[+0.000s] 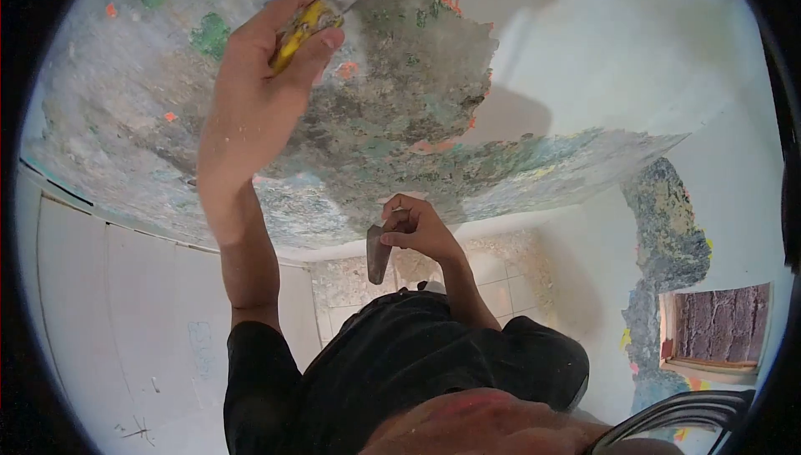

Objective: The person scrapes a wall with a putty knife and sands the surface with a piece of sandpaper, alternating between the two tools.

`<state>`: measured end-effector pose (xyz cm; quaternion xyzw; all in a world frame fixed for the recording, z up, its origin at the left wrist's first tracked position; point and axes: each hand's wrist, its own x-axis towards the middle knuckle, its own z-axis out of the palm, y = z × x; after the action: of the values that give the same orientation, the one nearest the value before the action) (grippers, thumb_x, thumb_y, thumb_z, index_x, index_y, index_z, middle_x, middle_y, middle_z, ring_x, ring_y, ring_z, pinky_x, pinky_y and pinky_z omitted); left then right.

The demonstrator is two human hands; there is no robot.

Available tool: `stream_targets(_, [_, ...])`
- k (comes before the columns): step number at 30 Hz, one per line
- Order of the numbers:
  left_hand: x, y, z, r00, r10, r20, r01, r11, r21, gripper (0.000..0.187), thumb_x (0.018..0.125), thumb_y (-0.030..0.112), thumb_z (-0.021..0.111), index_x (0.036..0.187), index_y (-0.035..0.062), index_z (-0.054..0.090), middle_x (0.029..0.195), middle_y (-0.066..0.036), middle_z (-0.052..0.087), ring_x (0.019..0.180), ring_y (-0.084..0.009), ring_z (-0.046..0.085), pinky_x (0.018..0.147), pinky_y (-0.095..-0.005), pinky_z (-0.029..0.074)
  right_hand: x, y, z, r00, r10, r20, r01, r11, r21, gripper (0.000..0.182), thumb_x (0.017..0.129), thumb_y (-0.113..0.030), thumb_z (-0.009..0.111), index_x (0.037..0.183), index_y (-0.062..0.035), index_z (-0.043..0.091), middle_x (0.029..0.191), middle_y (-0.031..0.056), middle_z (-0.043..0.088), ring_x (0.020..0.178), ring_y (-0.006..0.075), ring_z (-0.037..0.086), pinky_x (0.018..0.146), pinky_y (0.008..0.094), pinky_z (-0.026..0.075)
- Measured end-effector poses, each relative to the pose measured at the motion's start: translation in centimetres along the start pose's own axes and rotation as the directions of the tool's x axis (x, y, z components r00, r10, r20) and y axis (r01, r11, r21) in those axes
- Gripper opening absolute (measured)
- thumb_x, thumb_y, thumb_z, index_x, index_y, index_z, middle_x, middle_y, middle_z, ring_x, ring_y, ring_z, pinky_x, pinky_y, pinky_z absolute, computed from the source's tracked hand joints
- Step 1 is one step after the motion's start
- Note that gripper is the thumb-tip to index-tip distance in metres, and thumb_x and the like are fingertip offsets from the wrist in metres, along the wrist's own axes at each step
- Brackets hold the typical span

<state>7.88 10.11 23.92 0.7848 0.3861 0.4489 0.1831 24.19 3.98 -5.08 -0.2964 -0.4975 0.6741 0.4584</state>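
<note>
My left hand (279, 63) is raised to the wall, its fingers closed round the yellow handle of a paint scraper (304, 36). The scraper's wide blade, smeared with pale residue, lies at or close to the patchy wall (400, 80); contact is hard to tell. Lower down, in front of my torso, my right hand (421, 230) pinches a flat, tapered grey-brown piece (377, 256) whose kind I cannot make out. It hangs with its narrower end downward, apart from the wall.
Grey-green bared patches border smooth white paint (626, 30) on the wall. Flakes and dust litter the tiled floor (496, 292). A pale panelled door (133, 288) stands at left. To the right is a window opening (722, 326), with dark cables (684, 417) below it.
</note>
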Motion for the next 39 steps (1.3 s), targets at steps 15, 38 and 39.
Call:
stream_targets(15, [0.4, 1.3, -0.7, 1.0, -0.014, 0.009, 0.013, 0.996, 0.083, 0.044, 0.095, 0.021, 0.064, 0.135, 0.0049, 0.055, 0.068, 0.005, 0.05, 0.05, -0.0003, 0.037, 0.043, -0.0179, 0.029, 1.3, -0.3, 0.3, 1.0, 0.011, 0.022, -0.009, 0.998, -0.057, 0.03, 0.079, 0.0, 0.078, 0.1, -0.0059, 0.056, 0.081, 0.004, 0.069, 0.075, 0.0076, 0.063, 0.067, 0.0232, 0.049])
stream_targets(38, [0.9, 0.5, -1.4, 0.997, 0.029, 0.075, -0.037, 0.993, 0.111, 0.036, 0.096, 0.022, 0.06, 0.129, 0.0067, 0.058, 0.067, 0.005, 0.047, 0.054, -0.002, 0.037, 0.046, -0.0197, 0.03, 1.4, -0.2, 0.2, 1.0, 0.011, -0.016, -0.012, 0.999, -0.053, 0.03, 0.079, -0.001, 0.078, 0.101, -0.0065, 0.056, 0.08, 0.0031, 0.068, 0.075, 0.0086, 0.065, 0.067, 0.024, 0.049])
stream_targets(39, [0.1, 0.4, -1.5, 0.999, 0.025, 0.045, -0.031, 0.991, 0.134, 0.035, 0.096, 0.021, 0.06, 0.127, 0.0066, 0.058, 0.067, 0.005, 0.047, 0.054, -0.002, 0.038, 0.047, -0.0198, 0.03, 1.1, -0.4, 0.1, 1.0, 0.011, -0.006, -0.011, 0.999, -0.045, 0.03, 0.079, -0.001, 0.078, 0.101, -0.0066, 0.056, 0.08, 0.0027, 0.068, 0.075, 0.0084, 0.064, 0.067, 0.0239, 0.049])
